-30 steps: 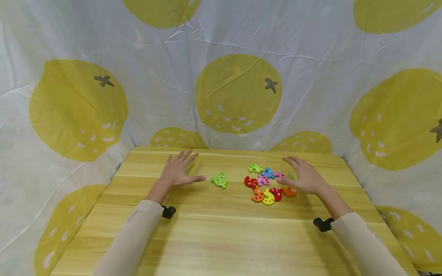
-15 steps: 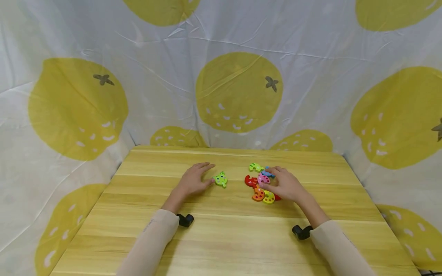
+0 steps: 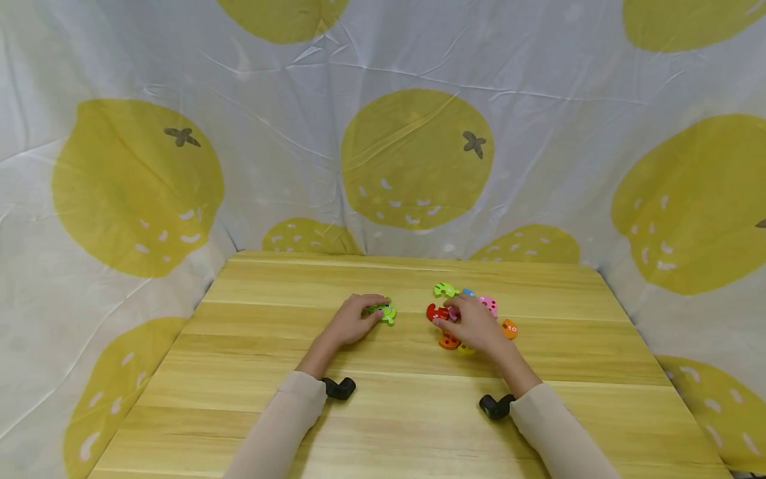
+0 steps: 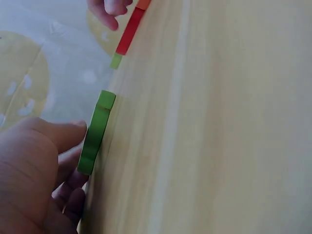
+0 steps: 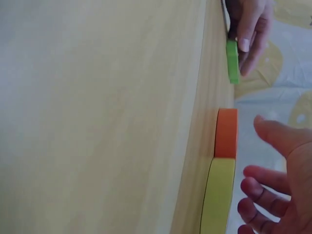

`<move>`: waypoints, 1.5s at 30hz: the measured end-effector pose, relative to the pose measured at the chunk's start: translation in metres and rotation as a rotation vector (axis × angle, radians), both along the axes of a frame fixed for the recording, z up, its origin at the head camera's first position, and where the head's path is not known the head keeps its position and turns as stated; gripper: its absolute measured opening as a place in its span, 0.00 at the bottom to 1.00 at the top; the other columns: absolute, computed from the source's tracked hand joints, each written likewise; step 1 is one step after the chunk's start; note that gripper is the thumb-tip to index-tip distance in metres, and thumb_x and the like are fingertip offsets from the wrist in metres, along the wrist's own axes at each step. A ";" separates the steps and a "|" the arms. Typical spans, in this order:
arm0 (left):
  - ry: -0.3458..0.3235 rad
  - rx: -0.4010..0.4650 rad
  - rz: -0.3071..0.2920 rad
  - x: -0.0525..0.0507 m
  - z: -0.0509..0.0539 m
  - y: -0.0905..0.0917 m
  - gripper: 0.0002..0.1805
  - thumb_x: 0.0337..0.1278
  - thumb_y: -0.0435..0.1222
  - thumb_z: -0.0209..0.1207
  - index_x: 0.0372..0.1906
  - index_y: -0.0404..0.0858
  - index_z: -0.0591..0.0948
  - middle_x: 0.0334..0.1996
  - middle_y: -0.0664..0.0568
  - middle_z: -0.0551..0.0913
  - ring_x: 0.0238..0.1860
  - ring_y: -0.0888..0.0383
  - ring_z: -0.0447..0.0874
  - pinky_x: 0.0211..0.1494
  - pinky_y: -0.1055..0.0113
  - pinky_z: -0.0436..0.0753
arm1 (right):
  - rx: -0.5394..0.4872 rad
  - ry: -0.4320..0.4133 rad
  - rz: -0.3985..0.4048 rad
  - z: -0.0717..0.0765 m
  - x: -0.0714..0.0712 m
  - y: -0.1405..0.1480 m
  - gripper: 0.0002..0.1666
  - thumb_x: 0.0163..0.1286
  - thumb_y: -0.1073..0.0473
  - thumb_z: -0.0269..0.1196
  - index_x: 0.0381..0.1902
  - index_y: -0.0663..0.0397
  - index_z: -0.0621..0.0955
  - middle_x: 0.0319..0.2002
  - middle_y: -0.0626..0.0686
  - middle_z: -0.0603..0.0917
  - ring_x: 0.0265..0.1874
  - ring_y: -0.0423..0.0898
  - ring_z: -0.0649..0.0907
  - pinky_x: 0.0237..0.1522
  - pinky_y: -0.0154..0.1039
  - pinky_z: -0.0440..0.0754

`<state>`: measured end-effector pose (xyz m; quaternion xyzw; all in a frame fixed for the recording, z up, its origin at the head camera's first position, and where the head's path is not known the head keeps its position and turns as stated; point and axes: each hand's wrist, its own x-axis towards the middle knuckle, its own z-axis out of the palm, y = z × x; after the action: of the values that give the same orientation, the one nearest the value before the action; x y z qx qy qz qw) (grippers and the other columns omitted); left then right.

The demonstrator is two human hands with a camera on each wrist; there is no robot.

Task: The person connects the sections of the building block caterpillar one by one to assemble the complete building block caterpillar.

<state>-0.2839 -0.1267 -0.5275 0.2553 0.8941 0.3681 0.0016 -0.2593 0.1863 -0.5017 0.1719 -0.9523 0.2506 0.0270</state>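
Inward go both hands: since 1 second ago my left hand (image 3: 353,319) has slid to the green face piece (image 3: 389,311), and my right hand (image 3: 474,324) has crossed over the cluster. That green piece lies flat, face up, on the table (image 3: 359,426), left of the others and hardly shifted. Thumb and fingers arch closely about it, a narrow gap; whether they pinch, I cannot tell from here. Wide gap on the right: thumb and fingers stand apart above the pieces, nothing between them. So, as I judge it, the left has reached its piece and the right has no hold yet. Just beside the right hand sit the red piece marked 2 (image 3: 435,313) and an orange spotted piece (image 3: 449,341); the orange piece marked 10 (image 3: 510,329), hidden 0.5 seconds ago, shows again. Fruit-print cloth (image 3: 281,153) hangs behind.
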 end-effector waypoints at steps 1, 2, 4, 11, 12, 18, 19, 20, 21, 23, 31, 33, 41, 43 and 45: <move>0.001 0.010 0.014 0.000 -0.002 0.000 0.19 0.73 0.39 0.60 0.64 0.43 0.83 0.66 0.46 0.82 0.70 0.44 0.76 0.76 0.43 0.68 | 0.001 -0.004 -0.004 0.000 -0.001 -0.002 0.30 0.65 0.42 0.72 0.55 0.58 0.86 0.35 0.51 0.78 0.35 0.45 0.73 0.35 0.39 0.70; -0.002 0.017 0.030 0.001 -0.003 0.001 0.18 0.73 0.40 0.61 0.63 0.44 0.84 0.65 0.47 0.83 0.68 0.45 0.77 0.75 0.44 0.69 | 0.010 -0.002 -0.005 -0.001 -0.001 -0.005 0.29 0.65 0.42 0.72 0.55 0.58 0.86 0.35 0.50 0.79 0.35 0.45 0.73 0.35 0.38 0.69; -0.007 0.035 0.067 0.002 -0.005 0.001 0.18 0.72 0.41 0.62 0.62 0.45 0.85 0.63 0.49 0.84 0.66 0.46 0.79 0.73 0.46 0.72 | 0.022 0.001 0.004 -0.002 -0.003 -0.009 0.27 0.66 0.45 0.73 0.56 0.56 0.86 0.37 0.51 0.80 0.36 0.45 0.73 0.35 0.38 0.68; 0.009 0.049 0.099 0.004 -0.007 0.001 0.18 0.71 0.43 0.63 0.61 0.47 0.85 0.62 0.51 0.85 0.63 0.47 0.80 0.70 0.48 0.75 | 0.021 0.039 0.080 -0.005 -0.004 -0.016 0.22 0.66 0.54 0.73 0.57 0.51 0.87 0.45 0.54 0.82 0.44 0.52 0.76 0.44 0.46 0.75; 0.009 0.051 0.105 0.004 -0.007 0.000 0.17 0.71 0.43 0.63 0.61 0.47 0.86 0.61 0.51 0.85 0.63 0.47 0.81 0.70 0.48 0.76 | 0.024 0.038 0.084 -0.005 -0.004 -0.017 0.23 0.65 0.53 0.73 0.57 0.51 0.87 0.48 0.54 0.83 0.47 0.53 0.77 0.47 0.48 0.77; 0.003 0.068 0.139 0.006 -0.009 -0.001 0.16 0.69 0.42 0.65 0.58 0.48 0.87 0.59 0.52 0.87 0.62 0.48 0.82 0.69 0.48 0.77 | 0.047 -0.014 0.044 -0.006 -0.004 -0.024 0.33 0.64 0.42 0.74 0.62 0.52 0.83 0.59 0.58 0.83 0.58 0.58 0.79 0.61 0.57 0.79; 0.001 0.069 0.140 0.007 -0.009 -0.001 0.16 0.68 0.41 0.66 0.58 0.47 0.87 0.59 0.52 0.87 0.62 0.48 0.82 0.69 0.48 0.77 | 0.045 -0.020 0.034 -0.006 -0.004 -0.025 0.33 0.64 0.42 0.74 0.61 0.52 0.83 0.60 0.58 0.83 0.59 0.58 0.79 0.61 0.57 0.79; -0.002 0.069 0.142 0.007 -0.009 -0.002 0.16 0.69 0.41 0.65 0.58 0.48 0.87 0.59 0.52 0.87 0.62 0.48 0.82 0.69 0.48 0.77 | 0.042 -0.023 0.027 -0.006 -0.004 -0.026 0.32 0.64 0.43 0.74 0.61 0.53 0.84 0.59 0.58 0.84 0.58 0.58 0.79 0.60 0.56 0.80; 0.000 0.070 0.142 0.007 -0.009 -0.002 0.16 0.69 0.41 0.65 0.58 0.47 0.88 0.59 0.52 0.87 0.62 0.47 0.82 0.69 0.48 0.77 | 0.037 -0.028 0.022 -0.006 -0.005 -0.026 0.32 0.64 0.43 0.74 0.60 0.53 0.84 0.59 0.58 0.85 0.57 0.57 0.80 0.59 0.55 0.80; -0.004 0.070 0.145 0.008 -0.009 -0.002 0.16 0.69 0.41 0.65 0.58 0.47 0.88 0.59 0.52 0.87 0.63 0.47 0.82 0.70 0.48 0.77 | 0.026 -0.032 0.015 -0.006 -0.006 -0.028 0.31 0.64 0.44 0.74 0.59 0.55 0.84 0.56 0.57 0.86 0.51 0.55 0.81 0.54 0.52 0.81; -0.029 0.085 0.189 0.007 -0.008 0.000 0.15 0.68 0.43 0.66 0.56 0.50 0.89 0.57 0.53 0.88 0.63 0.48 0.83 0.70 0.48 0.77 | -0.065 -0.080 0.007 -0.002 -0.004 -0.029 0.35 0.62 0.45 0.76 0.62 0.57 0.83 0.56 0.57 0.86 0.52 0.53 0.84 0.56 0.52 0.84; -0.034 0.087 0.198 0.007 -0.008 0.000 0.15 0.68 0.43 0.66 0.56 0.50 0.89 0.57 0.54 0.88 0.62 0.48 0.83 0.70 0.49 0.77 | -0.084 -0.068 0.030 -0.001 -0.002 -0.030 0.34 0.62 0.47 0.76 0.62 0.59 0.83 0.58 0.58 0.85 0.53 0.54 0.84 0.57 0.53 0.84; -0.020 0.107 0.204 0.007 -0.006 0.001 0.15 0.66 0.43 0.67 0.55 0.48 0.89 0.56 0.52 0.89 0.60 0.47 0.84 0.68 0.48 0.79 | -0.177 -0.095 0.030 0.004 0.007 -0.045 0.34 0.63 0.51 0.76 0.62 0.61 0.82 0.54 0.55 0.84 0.47 0.49 0.81 0.53 0.47 0.83; -0.023 0.103 0.209 0.007 -0.007 0.002 0.14 0.66 0.42 0.67 0.55 0.48 0.89 0.55 0.52 0.89 0.60 0.48 0.84 0.67 0.48 0.79 | -0.212 -0.113 0.031 0.003 0.010 -0.051 0.34 0.62 0.52 0.76 0.63 0.61 0.81 0.53 0.55 0.84 0.47 0.48 0.81 0.52 0.47 0.83; -0.027 0.095 0.210 0.007 -0.007 0.002 0.14 0.66 0.43 0.67 0.55 0.49 0.89 0.56 0.53 0.89 0.59 0.48 0.84 0.67 0.48 0.79 | -0.238 -0.123 0.030 0.002 0.011 -0.055 0.33 0.62 0.52 0.76 0.62 0.60 0.81 0.51 0.54 0.84 0.46 0.47 0.81 0.52 0.46 0.83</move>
<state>-0.2773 -0.1245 -0.5341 0.1549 0.8975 0.4113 -0.0372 -0.2478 0.1309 -0.4992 0.1659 -0.9131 0.3723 -0.0150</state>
